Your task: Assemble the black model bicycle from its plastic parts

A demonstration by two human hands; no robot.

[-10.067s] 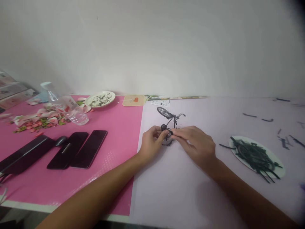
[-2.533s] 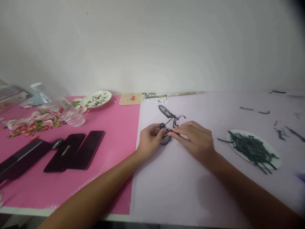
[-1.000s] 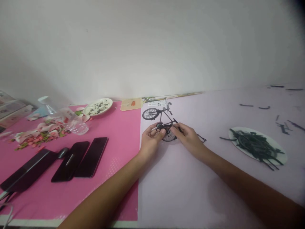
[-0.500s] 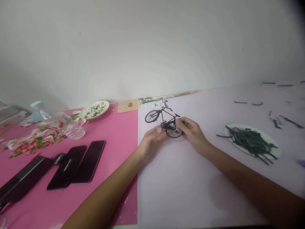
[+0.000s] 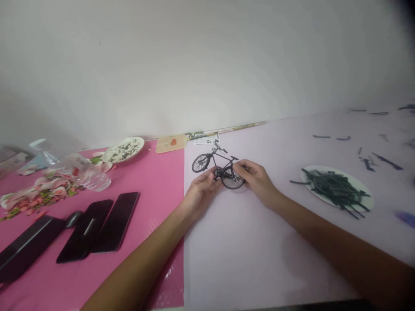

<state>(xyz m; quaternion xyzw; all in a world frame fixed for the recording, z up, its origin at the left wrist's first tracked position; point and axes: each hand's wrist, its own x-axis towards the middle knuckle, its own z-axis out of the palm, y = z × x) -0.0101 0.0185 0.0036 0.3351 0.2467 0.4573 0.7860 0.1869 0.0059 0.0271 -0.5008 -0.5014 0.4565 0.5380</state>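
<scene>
A black model bicycle [image 5: 229,177] is held up above the pale table half, its front wheel pointing left and the handlebar raised. My right hand [image 5: 259,180] pinches it at the back, thumb and fingers closed around the rear wheel's edge. From below and to the left, my left hand [image 5: 197,193] grips it near the crank and pedal, with the thumb against that part and the fingers partly behind it. The exact spot under the left fingertips is hidden.
Right of my hands is a white plate [image 5: 304,176] piled with dark plastic parts; loose black pieces [image 5: 387,160] lie beyond it. On the pink half are two phones [image 5: 116,222], a black case [image 5: 30,246], a clear bottle [image 5: 94,175], artificial petals and a plate [image 5: 105,157]. A flyswatter [image 5: 170,144] lies along the wall.
The view has shifted slightly, so everything sits a little further left. My left thumb has come in against the bicycle's crank area. The right hand keeps its hold on the rear wheel.
</scene>
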